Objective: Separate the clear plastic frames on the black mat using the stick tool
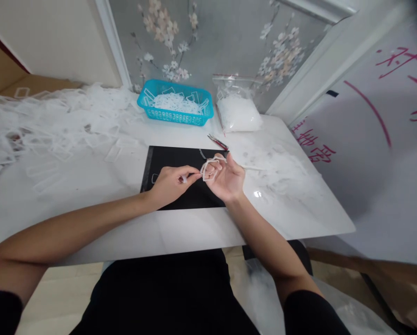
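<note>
Over the black mat [180, 200], my right hand [229, 181] is turned palm up with its fingers curled around a few translucent white plastic frames [205, 170]. My left hand [170, 184] comes in from the left, its thumb and forefinger pinched at the near edge of these frames. A small whitish piece [184, 178] shows between the fingers of my left hand; its kind is unclear. Just beyond my right hand lies a pair of small thread snips [218, 142] with reddish handles, at the mat's far edge.
A blue basket [175, 120] holding white frames stands at the back, beside a clear zip bag [239, 114] of white pieces. A large heap of loose frames [55, 121] covers the table's left side. More translucent pieces [281, 170] lie on the right.
</note>
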The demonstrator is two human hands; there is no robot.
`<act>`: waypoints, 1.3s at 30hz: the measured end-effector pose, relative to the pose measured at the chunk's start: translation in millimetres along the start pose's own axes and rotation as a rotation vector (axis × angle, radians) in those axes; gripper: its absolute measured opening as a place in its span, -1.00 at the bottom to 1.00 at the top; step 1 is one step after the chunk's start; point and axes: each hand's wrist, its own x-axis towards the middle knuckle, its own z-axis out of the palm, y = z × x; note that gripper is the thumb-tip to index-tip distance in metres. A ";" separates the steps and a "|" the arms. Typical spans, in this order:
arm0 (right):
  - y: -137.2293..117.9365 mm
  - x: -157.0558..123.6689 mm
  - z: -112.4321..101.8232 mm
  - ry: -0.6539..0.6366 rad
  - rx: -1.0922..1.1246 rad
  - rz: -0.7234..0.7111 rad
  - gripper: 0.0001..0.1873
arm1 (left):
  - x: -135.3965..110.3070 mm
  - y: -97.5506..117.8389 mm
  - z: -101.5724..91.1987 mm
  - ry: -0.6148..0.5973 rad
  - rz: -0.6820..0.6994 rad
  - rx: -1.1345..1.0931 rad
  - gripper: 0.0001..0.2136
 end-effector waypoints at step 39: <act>16.4 0.9 2.9 -0.040 -0.279 0.017 -0.67 | -3.8 -18.1 4.3 -0.065 0.113 0.107 -0.89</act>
